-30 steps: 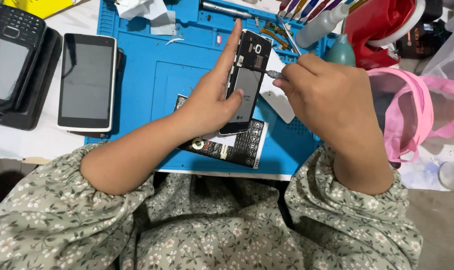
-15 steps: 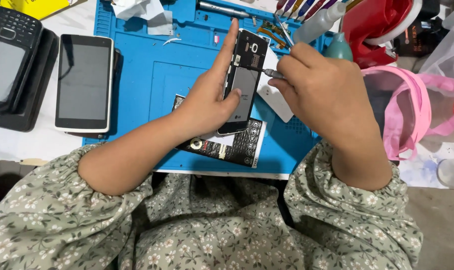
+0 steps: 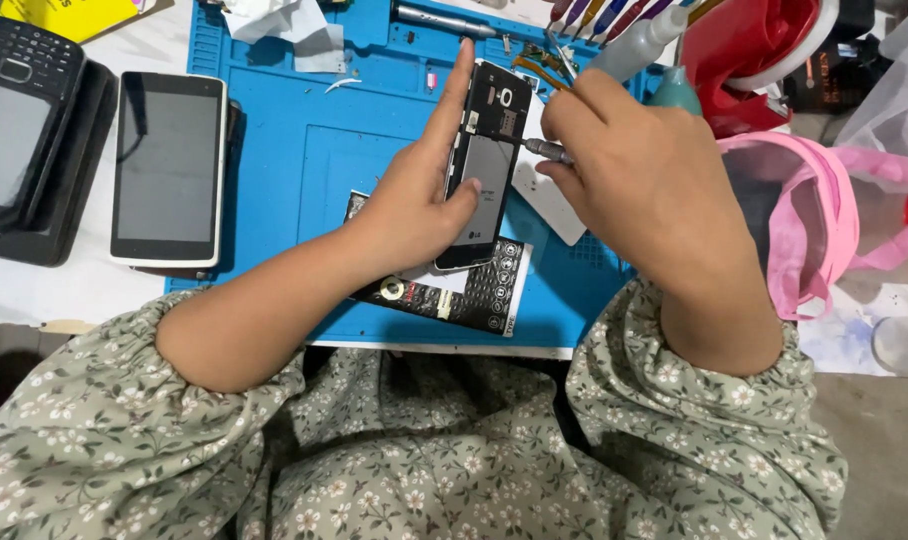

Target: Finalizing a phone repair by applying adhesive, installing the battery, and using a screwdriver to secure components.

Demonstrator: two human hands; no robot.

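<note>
My left hand (image 3: 424,195) grips a black phone with its back cover off (image 3: 486,165), held upright over the blue work mat (image 3: 304,140), forefinger stretched along the phone's left edge. My right hand (image 3: 639,175) is closed around a thin metal screwdriver (image 3: 549,150) whose tip points at the phone's right side. A flat black battery (image 3: 464,295) lies on the mat under the phone.
A white-framed phone (image 3: 169,170) lies screen up at the mat's left edge, beside a black keypad phone (image 3: 19,110). A row of screwdrivers (image 3: 599,15), a plastic bottle (image 3: 639,45), a red object (image 3: 749,55) and a pink strap (image 3: 824,215) are at the right.
Both hands and the phone have stayed together, shifting slightly up and toward the far side of the mat. The screwdriver remains at the phone's right side.
</note>
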